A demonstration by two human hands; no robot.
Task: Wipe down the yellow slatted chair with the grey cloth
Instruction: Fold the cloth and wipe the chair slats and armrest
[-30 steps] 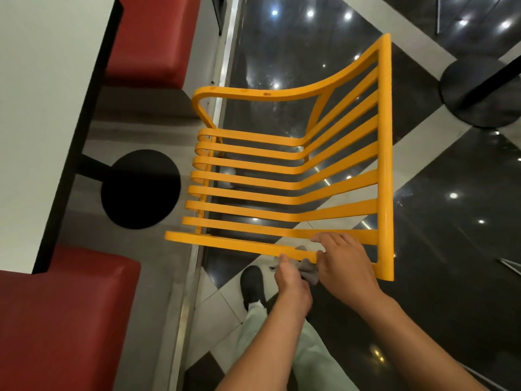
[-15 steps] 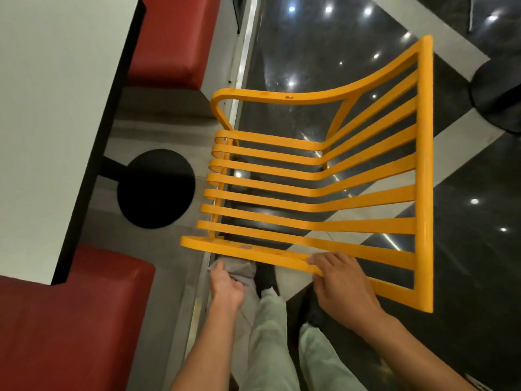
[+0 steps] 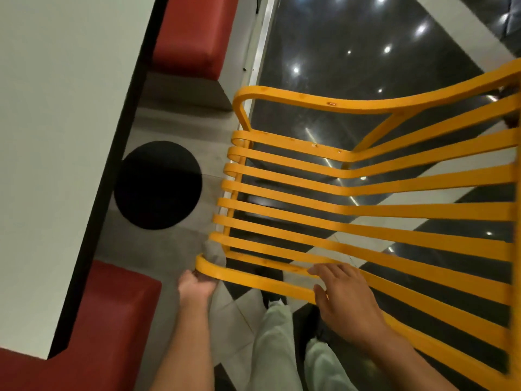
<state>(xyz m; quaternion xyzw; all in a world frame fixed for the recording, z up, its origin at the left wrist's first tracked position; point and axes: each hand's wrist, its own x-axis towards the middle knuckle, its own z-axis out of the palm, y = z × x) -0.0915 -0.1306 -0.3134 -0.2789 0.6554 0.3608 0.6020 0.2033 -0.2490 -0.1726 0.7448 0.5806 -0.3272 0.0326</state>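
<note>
Left hand [image 3: 197,286] is curled round the bottom of the grey cloth [image 3: 214,253], right at the rounded left end of the nearest slat of the yellow slatted chair [image 3: 366,210]. The fingertips are hidden behind that slat, and the cloth bunches up just past it, against the chair's left side rail. Right hand [image 3: 348,301] lies flat on the same slat further along, with its fingers straight and slightly spread over the top and the thumb along the near edge.

The chair stands on the floor [image 3: 352,46], across the metal strip where matt grey tile meets glossy black and white tile. Its right side runs out of view.

Left of the chair is a white worktop [image 3: 48,131] with a round black base [image 3: 158,184] under it. A red seat [image 3: 197,32] sits at its far end and another [image 3: 93,334] at its near end. Pale trousers [image 3: 275,348] and a dark shoe [image 3: 271,276] show below the nearest slat.
</note>
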